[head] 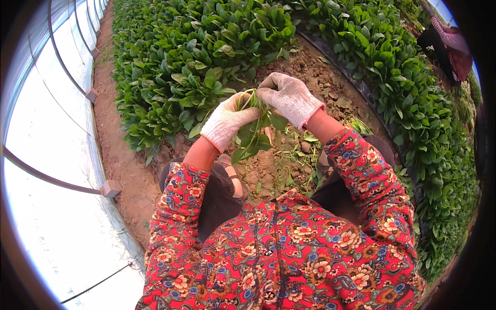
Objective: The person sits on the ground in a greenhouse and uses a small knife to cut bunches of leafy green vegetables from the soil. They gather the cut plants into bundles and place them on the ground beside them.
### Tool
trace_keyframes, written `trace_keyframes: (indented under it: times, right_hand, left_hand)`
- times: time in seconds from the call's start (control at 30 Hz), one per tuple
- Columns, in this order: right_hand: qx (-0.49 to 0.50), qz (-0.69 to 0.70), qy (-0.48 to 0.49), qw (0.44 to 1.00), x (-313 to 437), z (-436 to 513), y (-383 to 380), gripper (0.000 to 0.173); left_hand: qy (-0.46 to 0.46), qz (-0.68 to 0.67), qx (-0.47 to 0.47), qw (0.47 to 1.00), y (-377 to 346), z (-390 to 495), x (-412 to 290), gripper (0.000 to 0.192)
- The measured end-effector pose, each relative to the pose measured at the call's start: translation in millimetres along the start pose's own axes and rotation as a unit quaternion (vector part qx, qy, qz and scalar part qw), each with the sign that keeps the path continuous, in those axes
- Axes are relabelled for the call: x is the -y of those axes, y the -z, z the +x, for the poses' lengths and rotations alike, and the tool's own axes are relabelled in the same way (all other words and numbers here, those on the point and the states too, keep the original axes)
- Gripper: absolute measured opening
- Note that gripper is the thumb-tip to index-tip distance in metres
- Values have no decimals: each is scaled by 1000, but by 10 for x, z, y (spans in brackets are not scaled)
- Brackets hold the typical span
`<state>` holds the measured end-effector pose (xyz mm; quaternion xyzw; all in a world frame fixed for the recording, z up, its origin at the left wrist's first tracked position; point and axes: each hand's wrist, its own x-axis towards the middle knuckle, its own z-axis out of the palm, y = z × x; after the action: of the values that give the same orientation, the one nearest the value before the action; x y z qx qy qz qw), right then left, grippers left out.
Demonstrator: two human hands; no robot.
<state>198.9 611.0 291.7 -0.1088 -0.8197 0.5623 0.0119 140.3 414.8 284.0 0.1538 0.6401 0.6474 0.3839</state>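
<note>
My left hand (231, 117), in a pale knitted work glove, grips a small bunch of leafy greens that looks like spinach (254, 139). The leaves hang down below the thumb, and the stem ends point up. My right hand (288, 97), gloved the same way, has its thumb and bent fingers pinched together at the stem ends, touching the bunch. Whether a separate stem sits between those fingertips is too small to tell. Both hands are above bare soil (267, 176) between my knees.
Dense spinach-like plants (186, 58) grow ahead and to the left. Black edging (360, 89) borders another planted row (410, 97) at right. Pulled leaves and stems (298, 159) litter the soil. Plastic sheeting (50, 155) on curved ribs stands left. Another person (451, 50) is at upper right.
</note>
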Motion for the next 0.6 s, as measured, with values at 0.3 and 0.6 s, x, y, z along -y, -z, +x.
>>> trace_keyframes:
  times: [0.3,0.6]
  right_hand:
    - [-14,83,-48,995,15,21,19,20]
    - [18,-23,24,999,-41,-16,-56,35]
  left_hand:
    - [-5,43,2,999,-9,-3,5,29]
    - [-26,1,-31,999,11,-16,12,32]
